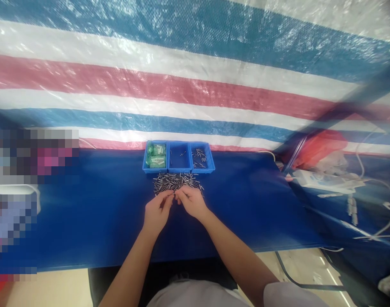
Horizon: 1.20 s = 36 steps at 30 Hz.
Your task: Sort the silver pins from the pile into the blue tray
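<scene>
My left hand (157,211) and my right hand (194,204) meet at the near edge of a pile of thin metal pins (173,181) on the blue table. Both are closed in a pinch, fingertips almost touching. Between them shows a short, dark, thin piece that looks like one of the pins; its ends are hidden by the fingers. Just behind the pile stands a blue tray (178,171) with three compartments. The left compartment holds green-and-clear bags (157,161) of small pieces, the middle a few pins (183,154), the right several more pins (199,158).
The blue tabletop (95,213) spreads to both sides. A striped plastic sheet (182,89) hangs right behind it. At the right are a red bag (324,147), a white box (322,179) and loose cables. Blurred-out things stand at the left edge.
</scene>
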Each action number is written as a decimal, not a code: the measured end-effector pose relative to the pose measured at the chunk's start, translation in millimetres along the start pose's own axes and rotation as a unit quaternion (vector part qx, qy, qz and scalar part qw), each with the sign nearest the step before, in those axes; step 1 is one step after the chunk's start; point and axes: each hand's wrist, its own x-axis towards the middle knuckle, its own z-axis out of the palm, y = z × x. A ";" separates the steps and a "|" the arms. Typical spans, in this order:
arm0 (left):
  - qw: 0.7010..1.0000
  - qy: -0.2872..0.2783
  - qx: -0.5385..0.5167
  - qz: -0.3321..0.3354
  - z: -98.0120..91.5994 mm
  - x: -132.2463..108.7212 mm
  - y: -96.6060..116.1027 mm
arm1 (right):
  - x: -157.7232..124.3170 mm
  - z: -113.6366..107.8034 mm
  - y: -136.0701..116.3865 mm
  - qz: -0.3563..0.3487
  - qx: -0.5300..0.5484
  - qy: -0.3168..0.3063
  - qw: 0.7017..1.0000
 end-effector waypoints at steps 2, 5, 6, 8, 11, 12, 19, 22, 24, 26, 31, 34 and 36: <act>1.000 -0.001 -0.005 0.005 -0.8 -0.2 1.0 | -0.6 0.6 0.6 0.005 0.005 -0.007 1.000; 1.000 0.006 0.002 0.007 -2.2 -0.3 1.8 | -1.4 2.5 1.4 0.000 0.007 -0.017 1.000; 1.000 0.009 0.004 0.004 -2.7 -0.2 1.8 | -1.6 3.2 1.7 -0.003 0.006 -0.016 1.000; 1.000 0.013 0.011 -0.006 -3.6 0.0 1.3 | -1.8 4.2 2.1 -0.010 0.006 -0.010 1.000; 1.000 0.010 0.021 -0.011 -4.5 0.2 0.1 | -2.0 4.3 2.4 -0.040 0.006 -0.003 0.999; 1.000 0.007 0.023 -0.009 -4.6 0.2 -0.3 | -2.1 3.9 2.3 -0.049 0.004 -0.006 0.999; 0.999 -0.010 0.037 0.011 -3.1 0.5 0.0 | -1.9 -0.6 -1.3 -0.012 -0.015 -0.036 0.999; 0.999 -0.020 0.032 0.011 -1.8 0.4 -0.5 | -0.3 -2.2 -0.9 -0.013 -0.032 -0.020 0.999; 0.999 -0.019 0.024 0.008 -0.6 0.0 -1.5 | 0.7 -2.8 0.2 -0.006 -0.033 0.001 0.999; 1.000 -0.013 0.015 0.003 0.6 -0.4 -2.3 | 1.4 -3.0 1.3 0.006 -0.027 0.014 1.000; 1.000 -0.006 0.006 0.003 1.4 -1.0 -0.8 | 0.8 -3.2 2.8 0.017 -0.011 -0.017 1.000; 1.000 0.005 0.015 0.005 0.5 -1.3 0.3 | -0.6 -2.2 2.6 0.003 -0.007 -0.029 1.000; 1.000 0.017 0.023 -0.001 -0.1 -1.4 0.1 | -1.2 -0.9 1.9 -0.003 -0.009 -0.031 0.999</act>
